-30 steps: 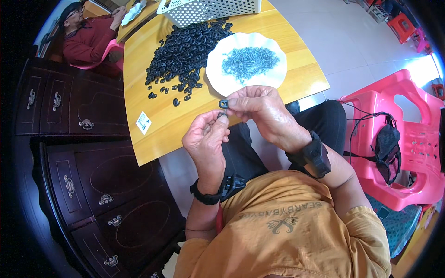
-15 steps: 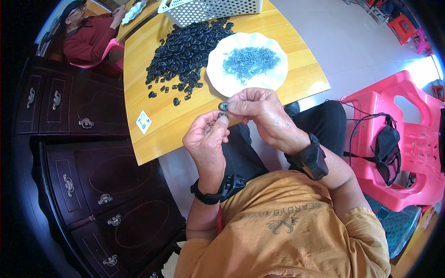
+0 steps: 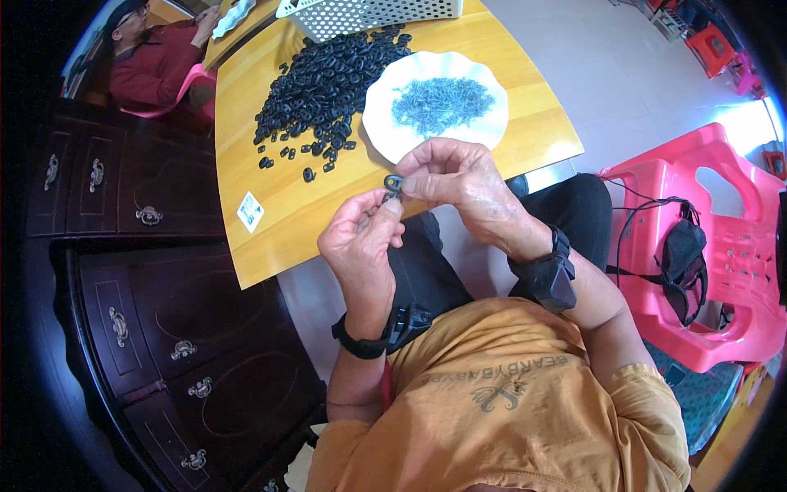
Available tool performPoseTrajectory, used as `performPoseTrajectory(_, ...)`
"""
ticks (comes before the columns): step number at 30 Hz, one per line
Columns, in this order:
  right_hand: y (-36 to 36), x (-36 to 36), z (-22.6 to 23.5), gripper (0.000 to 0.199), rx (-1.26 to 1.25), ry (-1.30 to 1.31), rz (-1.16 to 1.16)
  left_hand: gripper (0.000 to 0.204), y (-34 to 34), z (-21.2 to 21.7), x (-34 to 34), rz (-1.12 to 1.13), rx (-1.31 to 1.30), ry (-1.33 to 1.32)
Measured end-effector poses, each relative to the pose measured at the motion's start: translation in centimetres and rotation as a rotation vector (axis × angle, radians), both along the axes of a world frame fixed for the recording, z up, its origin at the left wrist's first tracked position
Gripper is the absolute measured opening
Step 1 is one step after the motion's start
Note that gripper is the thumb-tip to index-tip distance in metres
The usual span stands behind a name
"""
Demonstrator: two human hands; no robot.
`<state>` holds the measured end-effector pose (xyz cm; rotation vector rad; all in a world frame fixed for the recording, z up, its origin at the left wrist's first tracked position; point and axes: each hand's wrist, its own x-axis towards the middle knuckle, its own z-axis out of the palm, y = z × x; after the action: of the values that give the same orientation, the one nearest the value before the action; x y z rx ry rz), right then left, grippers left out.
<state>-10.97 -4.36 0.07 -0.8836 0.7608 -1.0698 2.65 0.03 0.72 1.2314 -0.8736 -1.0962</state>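
Observation:
Close in front of me, above the table's near edge, both hands meet at a small black oval plastic piece (image 3: 393, 182) with a hole in it. My right hand (image 3: 463, 184) pinches it from the right between thumb and fingertips. Below it, my left hand (image 3: 361, 238) is closed in a pinch on a small dark part at the oval's lower end; its thumb hides most of that part. A scalloped white plate (image 3: 381, 135) just beyond my hands holds a heap of small thin metallic pieces (image 3: 443, 105). Left of the plate lies a large pile of black oval pieces (image 3: 316, 86).
A white perforated basket (image 3: 373, 18) stands at the wooden table's (image 3: 525, 98) far edge. A white label (image 3: 250, 212) is on its left side. Dark drawers (image 3: 156, 303) flank me on the left, a pink plastic chair (image 3: 648, 213) on the right. Another person (image 3: 160, 70) sits far left.
Both hands have moved slightly up and left. The black oval piece has tilted and sits closer to my left fingertips. The view has shifted a little.

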Motion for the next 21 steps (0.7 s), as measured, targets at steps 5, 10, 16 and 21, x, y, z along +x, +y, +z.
performPoseTrajectory(5, -0.14, -0.04, -0.69, 0.018, -0.063, 0.02, 0.029, 0.015, -0.04, -0.29, 0.24, -0.026, 0.01, 0.063)
performPoseTrajectory(10, -0.04, -0.12, -0.61, 0.018, -0.088, 0.099, 0.004, 0.02, 0.06, -0.45, 0.21, -0.046, -0.018, 0.045)
performPoseTrajectory(16, 0.18, -0.2, -0.42, 0.017, -0.118, 0.171, 0.004, 0.023, 0.2, -0.61, -0.08, -0.026, -0.066, -0.017)
performPoseTrajectory(21, 0.24, -0.15, -0.52, 0.016, -0.088, 0.1, 0.029, 0.025, 0.21, -0.54, -0.26, -0.016, -0.076, -0.027)
